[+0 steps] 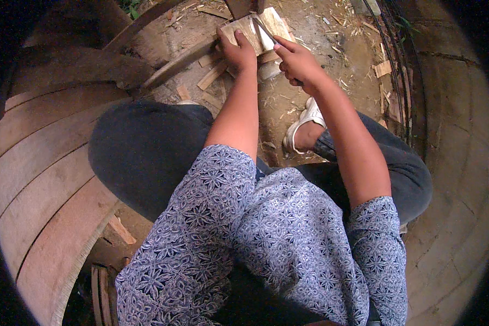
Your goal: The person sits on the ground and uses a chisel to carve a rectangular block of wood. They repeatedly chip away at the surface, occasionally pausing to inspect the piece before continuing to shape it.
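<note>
Pale wood block (242, 33) shows on my remote feed at far edge of dirt floor (356, 76); I see left hand (238, 51) clasping block's near left corner, thumb on top; right hand (300, 64) fingers closed around handle of knife (265, 31), blade slanting along block's right edge; wood offcuts (212, 75) lie near left hand; white shoe (311, 115) below right hand; slatted wooden bench (49, 179) at left.

We are holding a bladed tool (264, 30) of dull, dark metal and a pale, rough wood block (240, 38). We are wearing a matt cloth shirt (301, 217) and matt cloth trousers (146, 155) beside unpolished wooden planks (51, 204).
</note>
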`<state>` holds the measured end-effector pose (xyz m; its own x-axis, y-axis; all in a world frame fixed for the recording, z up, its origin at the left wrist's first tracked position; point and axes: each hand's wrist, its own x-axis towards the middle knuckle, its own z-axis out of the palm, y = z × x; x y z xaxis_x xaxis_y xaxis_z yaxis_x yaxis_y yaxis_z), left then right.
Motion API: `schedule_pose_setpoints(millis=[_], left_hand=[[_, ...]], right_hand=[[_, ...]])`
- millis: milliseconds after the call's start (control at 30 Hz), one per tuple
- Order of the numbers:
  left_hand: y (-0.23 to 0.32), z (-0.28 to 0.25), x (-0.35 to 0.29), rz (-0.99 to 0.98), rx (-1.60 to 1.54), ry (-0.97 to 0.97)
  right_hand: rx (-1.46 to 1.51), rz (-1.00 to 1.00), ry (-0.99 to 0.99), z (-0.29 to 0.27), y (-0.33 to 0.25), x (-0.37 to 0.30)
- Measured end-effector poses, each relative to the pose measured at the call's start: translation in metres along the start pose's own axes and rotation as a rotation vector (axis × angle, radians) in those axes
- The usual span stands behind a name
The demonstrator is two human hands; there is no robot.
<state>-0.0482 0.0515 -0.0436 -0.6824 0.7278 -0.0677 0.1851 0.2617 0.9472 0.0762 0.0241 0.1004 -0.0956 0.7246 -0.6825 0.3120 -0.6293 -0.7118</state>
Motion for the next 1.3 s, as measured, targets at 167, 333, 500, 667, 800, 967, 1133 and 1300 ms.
schedule_pose_setpoints(millis=[167,333,500,667,800,967,1133,1300], left_hand=[[-0.007,0.008,0.007,0.084,-0.055,0.055],[-0.010,0.003,0.003,0.024,-0.013,0.032],[0.000,-0.001,-0.002,0.022,0.080,0.008],[-0.015,0.007,0.004,0.068,-0.045,0.047],[-0.017,0.008,0.007,0.096,-0.123,0.057],[-0.008,0.005,0.003,0.169,-0.014,0.090],[-0.012,0.008,0.001,0.104,-0.026,0.067],[-0.023,0.008,0.005,0.135,-0.041,0.047]], right_hand=[[-0.370,-0.346,0.187,0.009,0.016,0.038],[-0.442,-0.342,0.252,0.012,0.028,0.039],[-0.385,-0.275,0.173,-0.011,0.016,0.028],[-0.451,-0.171,0.058,-0.026,-0.009,0.021],[-0.513,-0.168,0.006,-0.032,-0.029,0.018],[-0.633,-0.155,-0.074,-0.042,-0.050,0.021],[-0.763,-0.166,-0.104,-0.042,-0.066,0.031],[-0.924,-0.184,-0.043,-0.030,-0.072,0.037]])
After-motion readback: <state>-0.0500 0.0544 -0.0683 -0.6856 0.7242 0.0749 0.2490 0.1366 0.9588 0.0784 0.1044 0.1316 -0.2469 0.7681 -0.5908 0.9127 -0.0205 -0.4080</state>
